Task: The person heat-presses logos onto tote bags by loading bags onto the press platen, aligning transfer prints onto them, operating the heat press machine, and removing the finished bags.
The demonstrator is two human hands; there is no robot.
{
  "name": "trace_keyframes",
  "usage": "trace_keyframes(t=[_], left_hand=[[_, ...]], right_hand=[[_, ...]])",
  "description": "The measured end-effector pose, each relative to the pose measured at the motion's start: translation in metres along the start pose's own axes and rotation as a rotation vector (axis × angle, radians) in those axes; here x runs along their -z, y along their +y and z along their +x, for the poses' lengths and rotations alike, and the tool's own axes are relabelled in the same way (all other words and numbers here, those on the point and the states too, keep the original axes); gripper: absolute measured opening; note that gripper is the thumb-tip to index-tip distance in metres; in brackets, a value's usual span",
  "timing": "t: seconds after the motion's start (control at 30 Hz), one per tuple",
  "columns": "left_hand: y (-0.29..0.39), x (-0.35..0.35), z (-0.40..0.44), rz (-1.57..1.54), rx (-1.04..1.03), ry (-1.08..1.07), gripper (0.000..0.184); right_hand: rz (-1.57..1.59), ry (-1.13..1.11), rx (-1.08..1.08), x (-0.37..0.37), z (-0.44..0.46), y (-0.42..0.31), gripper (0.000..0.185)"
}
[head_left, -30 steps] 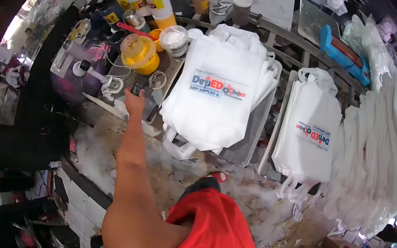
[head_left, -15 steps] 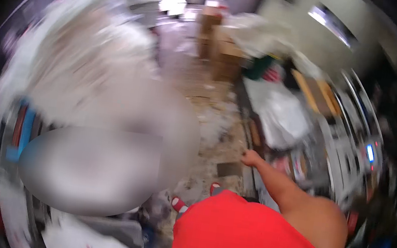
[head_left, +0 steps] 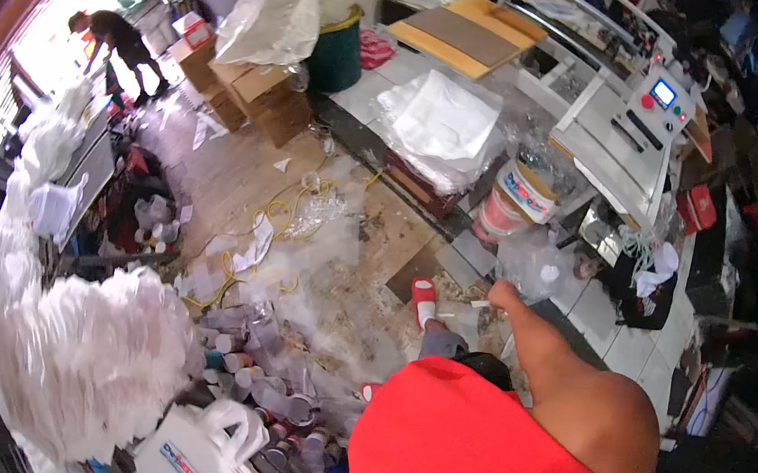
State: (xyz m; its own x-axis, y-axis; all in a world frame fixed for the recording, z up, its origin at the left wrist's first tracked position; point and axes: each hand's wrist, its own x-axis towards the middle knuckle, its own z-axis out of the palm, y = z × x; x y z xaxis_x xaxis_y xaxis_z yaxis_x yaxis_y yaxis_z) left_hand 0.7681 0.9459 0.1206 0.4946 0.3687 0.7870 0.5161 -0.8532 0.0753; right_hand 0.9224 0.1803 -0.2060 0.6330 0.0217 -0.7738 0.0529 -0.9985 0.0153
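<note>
From the head view, I see the right hand point(head_left: 503, 296) held out low, perhaps for balance; I cannot tell its grip, or whether the hands are apart, with the left out of sight. The printed white bags point(head_left: 160, 445) lie stacked at lower left, probably to keep them neat. The tiled ledge point(head_left: 627, 351) edges one side, cups point(head_left: 251, 375) the other; between, floor point(head_left: 252, 148) offers passage, though yellow cord point(head_left: 224, 285) could snag feet.
</note>
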Motion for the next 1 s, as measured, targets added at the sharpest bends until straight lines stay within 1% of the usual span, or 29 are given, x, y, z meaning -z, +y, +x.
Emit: trace_keyframes(t=[0.03,0.07,0.1,0.13,0.17,0.2,0.23,0.27,0.3,0.33,0.37,0.43,0.47,0.5,0.57,0.6,0.63,0.67,0.7,0.73,0.77,0.8,0.83,0.87,0.9,0.93,1.0], left_hand=[[0.045,-0.025,0.009,-0.326,-0.121,0.054,0.018],[0.086,-0.046,0.008,-0.418,-0.055,-0.087,0.023],[0.122,-0.049,0.003,-0.457,-0.04,-0.363,0.032],[0.146,-0.084,-0.013,-0.565,-0.061,-0.391,0.025],[0.182,-0.093,-0.02,-0.585,-0.122,-0.52,0.018],[0.228,-0.088,-0.026,-0.632,-0.098,-0.707,0.021],[0.263,-0.089,-0.039,-0.715,-0.024,-0.822,0.024],[0.27,-0.104,-0.055,-0.715,-0.105,-0.919,0.025],[0.296,-0.101,-0.063,-0.707,-0.149,-0.966,0.022],[0.316,-0.101,-0.067,-0.636,-0.326,-0.974,0.025],[0.329,-0.096,-0.067,-0.506,-0.37,-1.097,0.024],[0.314,-0.11,-0.086,-0.464,-0.368,-1.195,0.025],[0.325,-0.107,-0.083,-0.448,-0.362,-1.187,0.025],[0.334,-0.102,-0.081,-0.412,-0.324,-1.221,0.024],[0.344,-0.097,-0.074,-0.367,-0.283,-1.249,0.023],[0.337,-0.108,-0.076,-0.293,-0.328,-1.303,0.022],[0.328,-0.124,-0.08,-0.225,-0.376,-1.356,0.021],[0.317,-0.143,-0.089,-0.243,-0.275,-1.366,0.022],[0.345,-0.15,-0.081,-0.251,-0.285,-1.363,0.022],[0.374,-0.16,-0.076,-0.257,-0.274,-1.462,0.024],[0.399,-0.163,-0.068,-0.261,-0.262,-1.561,0.026],[0.406,-0.197,-0.08,-0.427,0.21,-1.709,0.027],[0.406,-0.22,-0.088,-0.356,-0.095,-1.619,0.027],[0.455,-0.216,-0.07,-0.279,-0.386,-1.505,0.026],[0.469,-0.243,-0.073,-0.397,-0.379,-1.514,0.026],[0.482,-0.27,-0.075,-0.515,-0.372,-1.522,0.025],[0.537,-0.292,-0.059,-0.66,-0.504,-1.395,0.024]], right_hand=[[0.459,0.183,-0.3,-0.007,0.02,0.019,0.026],[0.914,0.36,-0.61,0.01,0.023,0.028,0.031],[1.111,0.449,-0.668,0.029,0.03,0.037,0.032],[1.303,0.539,-0.731,0.075,0.02,0.043,0.033],[1.11,0.714,-0.67,0.082,0.058,0.07,0.035],[0.909,0.879,-0.599,0.086,0.101,0.097,0.037],[1.193,0.843,-0.614,0.112,0.119,0.115,0.04],[1.411,0.829,-0.637,0.142,0.139,0.125,0.042],[1.626,0.823,-0.672,0.174,0.158,0.134,0.044],[1.771,0.851,-0.719,0.199,0.176,0.143,0.046],[1.779,0.829,-0.713,0.22,0.192,0.152,0.046],[2.012,0.59,-0.777,0.261,0.216,0.161,0.049],[2.18,0.622,-0.801,0.278,0.217,0.153,0.039],[2.183,0.605,-0.788,0.271,0.242,0.156,0.039],[2.36,0.625,-0.68,0.257,0.283,0.155,0.033],[2.45,0.601,-0.564,0.269,0.263,0.154,0.025],[2.457,0.607,-0.554,0.276,0.25,0.154,0.025],[2.516,0.581,-0.487,0.279,0.239,0.157,0.025],[2.573,0.558,-0.426,0.276,0.234,0.162,0.024],[2.577,0.571,-0.434,0.271,0.23,0.165,0.024],[2.58,0.545,-0.379,0.262,0.233,0.168,0.023],[2.581,0.528,-0.316,0.258,0.237,0.174,0.022],[2.583,0.552,-0.311,0.256,0.242,0.179,0.022],[2.582,0.467,-0.371,0.252,0.247,0.181,0.023],[2.577,0.382,-0.43,0.253,0.249,0.186,0.025],[2.424,0.325,-0.532,0.257,0.247,0.191,0.028],[2.469,0.367,-0.496,0.256,0.223,0.199,0.029]])
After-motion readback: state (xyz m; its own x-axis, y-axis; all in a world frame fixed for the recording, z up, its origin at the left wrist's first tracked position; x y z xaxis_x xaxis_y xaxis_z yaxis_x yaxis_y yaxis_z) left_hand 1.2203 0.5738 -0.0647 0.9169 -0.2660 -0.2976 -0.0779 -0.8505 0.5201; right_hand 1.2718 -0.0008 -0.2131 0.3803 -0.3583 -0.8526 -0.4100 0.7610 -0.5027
